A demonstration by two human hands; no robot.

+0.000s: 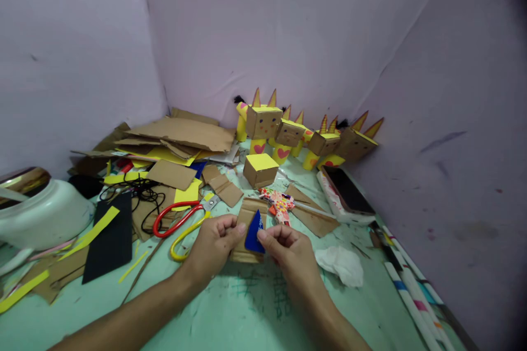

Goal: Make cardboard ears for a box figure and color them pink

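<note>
Right grip (294, 252) pinched the right edge of a blue triangle (253, 240), the thumb laid over the front and the fingers curled behind. Seen from that grip, the triangle lay to the left, with its long axis running away from the person: narrow tip pointing at the far wall, short side nearest the body. Pale writing ran near its right edge. The left grip (212, 244) had its thumb drawn in against its fingers just beside the triangle's left edge; whether it pinched anything, I could not tell. Of the two, the right was the nearer, already touching the triangle.

Directly behind the triangle was a piece of brown cardboard (247, 257), showing above it and to its left. Beyond the triangle, toward the wall, sat a small box (260, 175) with a yellow top, and a flowery object (280, 203) lay beyond it to the right. Scissors (209, 204) with red and yellow handles lay left of the triangle, and a crumpled white wad (341, 266) rested to its right on the green bench (197, 318). Well past the triangle, horned cardboard figures (263, 120) stood by the wall; far left of it were a cardboard pile (185, 131) and a black sheet (109, 241), and a phone (348, 189) lay off to its right.
</note>
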